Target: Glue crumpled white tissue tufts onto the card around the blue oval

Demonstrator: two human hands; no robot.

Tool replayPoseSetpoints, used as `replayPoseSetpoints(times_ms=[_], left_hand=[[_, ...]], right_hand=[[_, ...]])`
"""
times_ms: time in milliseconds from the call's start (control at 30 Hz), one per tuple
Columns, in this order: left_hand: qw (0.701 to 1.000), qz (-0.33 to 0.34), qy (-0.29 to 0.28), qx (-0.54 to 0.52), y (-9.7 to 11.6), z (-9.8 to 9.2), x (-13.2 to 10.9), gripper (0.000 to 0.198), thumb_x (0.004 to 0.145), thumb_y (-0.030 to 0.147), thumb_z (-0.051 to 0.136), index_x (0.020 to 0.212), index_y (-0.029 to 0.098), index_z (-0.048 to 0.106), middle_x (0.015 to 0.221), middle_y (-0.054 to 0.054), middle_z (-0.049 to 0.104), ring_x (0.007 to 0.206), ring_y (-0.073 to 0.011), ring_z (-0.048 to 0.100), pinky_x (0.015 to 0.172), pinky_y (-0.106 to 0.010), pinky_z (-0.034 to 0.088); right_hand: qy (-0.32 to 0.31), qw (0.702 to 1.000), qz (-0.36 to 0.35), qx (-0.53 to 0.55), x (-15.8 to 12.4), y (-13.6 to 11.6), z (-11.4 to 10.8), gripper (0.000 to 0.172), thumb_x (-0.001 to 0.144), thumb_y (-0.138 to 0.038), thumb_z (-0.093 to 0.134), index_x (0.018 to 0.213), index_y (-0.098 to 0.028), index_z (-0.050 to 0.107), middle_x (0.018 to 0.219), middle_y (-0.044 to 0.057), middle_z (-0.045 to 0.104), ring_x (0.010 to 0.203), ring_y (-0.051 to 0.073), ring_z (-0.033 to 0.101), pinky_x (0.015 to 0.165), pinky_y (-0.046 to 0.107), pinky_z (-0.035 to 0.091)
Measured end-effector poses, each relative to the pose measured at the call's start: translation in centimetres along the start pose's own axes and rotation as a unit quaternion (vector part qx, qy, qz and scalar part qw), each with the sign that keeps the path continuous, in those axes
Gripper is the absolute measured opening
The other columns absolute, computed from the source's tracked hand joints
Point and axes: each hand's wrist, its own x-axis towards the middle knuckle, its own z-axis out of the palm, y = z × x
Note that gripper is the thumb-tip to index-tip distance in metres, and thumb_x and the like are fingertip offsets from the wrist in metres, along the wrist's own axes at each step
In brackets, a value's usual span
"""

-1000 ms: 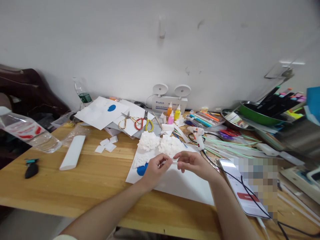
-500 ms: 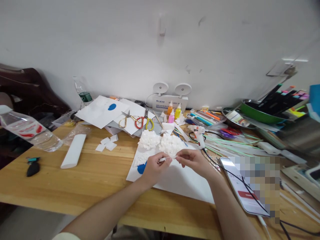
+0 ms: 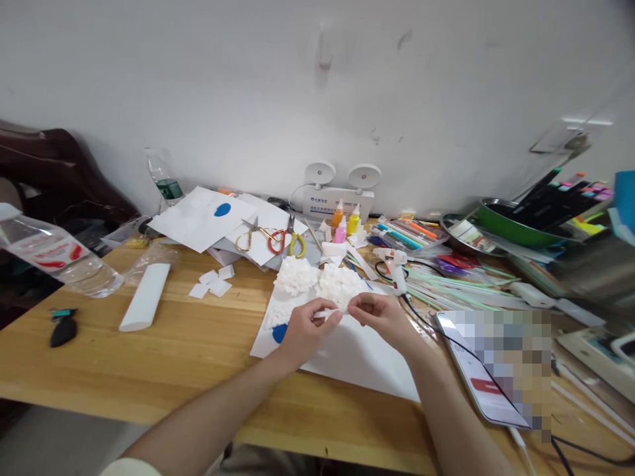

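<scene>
My left hand (image 3: 310, 329) pinches a small white strip (image 3: 325, 313), paper or tissue by its look, between thumb and fingers. Close beside it, my right hand (image 3: 376, 316) has its fingertips pressed together at the strip's right end; what lies inside that pinch is too small to make out. Both hands hover over a white paper sheet (image 3: 367, 367). On the sheet behind them sit fluffy white clumps (image 3: 296, 275), and a blue patch (image 3: 279, 333) shows at its left, partly hidden by my left hand.
A glue gun (image 3: 395, 268) with a black cord stands right of the sheet. Beyond are paint bottles (image 3: 340, 231), scissors (image 3: 276, 242) and pliers (image 3: 296, 244). White paper squares (image 3: 217, 285) and a white flat case (image 3: 146, 297) lie left; a phone (image 3: 479, 377) lies right.
My hands keep their pinch at nearly the same spot, with the right fingertips shifted slightly. The camera view has moved a little.
</scene>
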Motion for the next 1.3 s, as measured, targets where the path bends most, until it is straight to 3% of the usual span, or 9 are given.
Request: replayPoseSetpoints(times_ms=[433,867,1300], left_hand=[[0.998,0.024,0.032,0.042,-0.3,0.0,0.2,0.015,0.074,0.028,0.054,0.071,0.015,0.061,0.071,-0.002,0.063,0.068,-0.0122,0.056,0.058,-0.018,0.045],[0.997,0.029,0.035,0.061,-0.6,0.3,0.1,0.018,0.076,0.029,0.054,0.078,0.016,0.066,0.078,-0.003,0.068,0.071,-0.0134,0.061,0.057,-0.017,0.047],[0.998,0.041,0.041,0.037,-0.6,0.1,0.0,0.019,0.075,0.03,0.057,0.079,0.016,0.069,0.081,-0.004,0.071,0.076,-0.0175,0.064,0.062,-0.021,0.049]], right_hand=[[-0.011,0.999,-0.003,0.033,0.1,0.2,0.7,0.017,0.073,-0.032,0.059,0.07,-0.016,0.057,0.058,-0.003,0.047,0.052,0.008,0.041,0.049,0.021,0.033],[-0.007,0.999,-0.017,-0.036,-0.1,-0.1,1.1,0.018,0.075,-0.034,0.054,0.071,-0.017,0.058,0.062,0.0,0.053,0.058,0.011,0.046,0.055,0.023,0.038],[0.057,0.997,-0.03,-0.053,-0.1,-0.4,1.7,0.02,0.074,-0.035,0.056,0.069,-0.015,0.058,0.058,0.0,0.053,0.056,0.011,0.046,0.053,0.023,0.039]])
